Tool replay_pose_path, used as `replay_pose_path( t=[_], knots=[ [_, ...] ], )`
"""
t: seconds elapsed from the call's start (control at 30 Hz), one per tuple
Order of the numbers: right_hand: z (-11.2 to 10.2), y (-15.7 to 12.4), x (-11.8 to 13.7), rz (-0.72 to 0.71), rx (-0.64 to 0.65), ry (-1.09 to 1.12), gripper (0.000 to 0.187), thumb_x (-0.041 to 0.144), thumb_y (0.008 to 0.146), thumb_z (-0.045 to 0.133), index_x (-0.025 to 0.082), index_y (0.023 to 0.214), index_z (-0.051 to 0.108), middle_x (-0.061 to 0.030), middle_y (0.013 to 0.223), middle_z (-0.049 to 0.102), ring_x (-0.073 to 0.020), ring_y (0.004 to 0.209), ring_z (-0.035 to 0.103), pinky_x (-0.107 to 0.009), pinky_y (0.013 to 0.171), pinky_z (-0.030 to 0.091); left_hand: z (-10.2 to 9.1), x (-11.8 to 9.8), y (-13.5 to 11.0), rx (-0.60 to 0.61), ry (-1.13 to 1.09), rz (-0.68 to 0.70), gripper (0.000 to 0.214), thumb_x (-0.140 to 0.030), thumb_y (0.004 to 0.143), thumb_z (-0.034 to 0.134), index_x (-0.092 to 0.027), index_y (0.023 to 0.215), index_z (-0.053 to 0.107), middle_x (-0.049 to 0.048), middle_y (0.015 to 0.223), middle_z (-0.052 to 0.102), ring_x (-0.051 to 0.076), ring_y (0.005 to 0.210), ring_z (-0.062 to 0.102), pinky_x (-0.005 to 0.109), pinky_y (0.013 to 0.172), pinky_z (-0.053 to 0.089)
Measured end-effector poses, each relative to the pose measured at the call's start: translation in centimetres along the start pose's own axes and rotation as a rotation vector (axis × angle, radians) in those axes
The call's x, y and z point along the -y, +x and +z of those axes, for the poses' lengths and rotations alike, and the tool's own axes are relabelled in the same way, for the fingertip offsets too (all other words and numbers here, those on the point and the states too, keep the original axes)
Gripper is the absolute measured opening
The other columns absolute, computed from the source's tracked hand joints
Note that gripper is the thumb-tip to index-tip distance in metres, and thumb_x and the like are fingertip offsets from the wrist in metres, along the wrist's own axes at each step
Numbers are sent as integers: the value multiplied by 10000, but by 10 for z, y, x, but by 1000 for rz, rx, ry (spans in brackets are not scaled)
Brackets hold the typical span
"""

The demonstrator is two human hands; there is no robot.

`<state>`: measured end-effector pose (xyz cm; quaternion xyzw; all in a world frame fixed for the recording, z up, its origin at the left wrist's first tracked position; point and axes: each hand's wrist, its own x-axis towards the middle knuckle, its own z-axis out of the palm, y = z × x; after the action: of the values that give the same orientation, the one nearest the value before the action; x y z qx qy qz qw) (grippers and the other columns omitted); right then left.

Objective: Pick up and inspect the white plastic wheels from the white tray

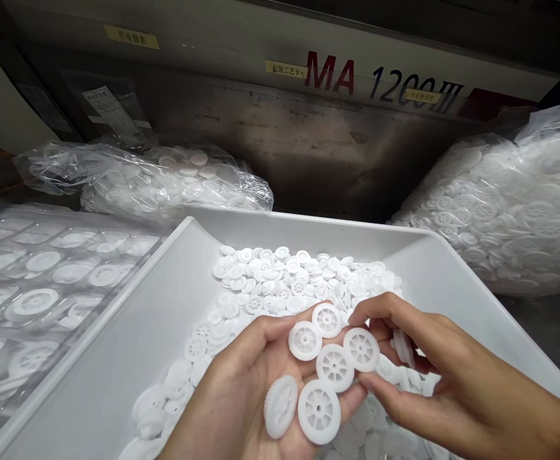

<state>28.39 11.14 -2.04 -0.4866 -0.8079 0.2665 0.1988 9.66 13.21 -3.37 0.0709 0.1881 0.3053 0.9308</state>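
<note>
Head cam: gears (334, 367) face-up, L hand (234, 409)

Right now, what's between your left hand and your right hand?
In the head view, round white plastic spoked wheels lie between the left hand and the right hand, resting on the left palm.

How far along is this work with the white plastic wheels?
Done-looking: a clear tray at left holds wheels in separate pockets. In hand: the left hand cradles six wheels on its palm, the right hand's fingers touching them. Remaining: a loose heap in the white tray, plus bags of wheels.
</note>
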Motion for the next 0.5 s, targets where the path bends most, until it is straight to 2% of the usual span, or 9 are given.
replay_pose_path(
  t=[0.07, 0.17, 0.3, 0.37, 0.43, 0.5],
  knots=[
    [0, -3, 0, 2, -33, 7, 290, 89, 759, 491, 276, 943, 368, 61, 780, 530, -82, 624, 504, -155, 523, 439, 1, 0, 0, -13, -7, -5, 385, -251, 897, 332, -70, 1051, 635, 121, 1055, 673, 224, 1011, 596, 377, 989, 361],
    [-1, -7, 2, 36, -76, 5, 327, 112, 757, 435, 293, 1016, 350, 42, 799, 509, -94, 615, 502, -138, 439, 439, 2, 1, 0, -31, 1, -31, 387, -272, 891, 353, -80, 1125, 593, 118, 1067, 658, 214, 1015, 579, 379, 1010, 321],
    [3, -11, 7, -36, -108, -51, 375, 55, 774, 383, 298, 1055, 331, 11, 884, 514, -129, 771, 588, -189, 577, 511, -1, 11, 2, -128, -10, -20, 294, -317, 859, 430, -132, 1018, 595, 75, 974, 636, 170, 925, 568, 342, 981, 299],
    [9, -12, 9, -8, -46, -48, 442, 13, 759, 380, 308, 1086, 334, 0, 926, 516, -153, 823, 609, -207, 533, 498, -6, 18, 4, -144, -14, -3, 253, -342, 856, 422, -158, 899, 591, 51, 879, 618, 160, 848, 561, 328, 923, 325],
    [18, -12, 11, 33, 73, 6, 482, -3, 756, 394, 319, 1112, 353, 5, 936, 511, -146, 781, 614, -212, 499, 483, -13, 26, 6, -115, -29, -32, 268, -342, 865, 389, -172, 788, 581, 30, 777, 591, 156, 774, 553, 312, 849, 356],
    [27, -11, 12, 7, 144, 67, 516, -15, 768, 389, 326, 1155, 362, 15, 947, 525, -129, 788, 603, -226, 593, 510, -18, 31, 6, -73, -51, -85, 318, -339, 877, 361, -170, 725, 584, 11, 685, 550, 142, 688, 530, 288, 759, 375]
  ],
)
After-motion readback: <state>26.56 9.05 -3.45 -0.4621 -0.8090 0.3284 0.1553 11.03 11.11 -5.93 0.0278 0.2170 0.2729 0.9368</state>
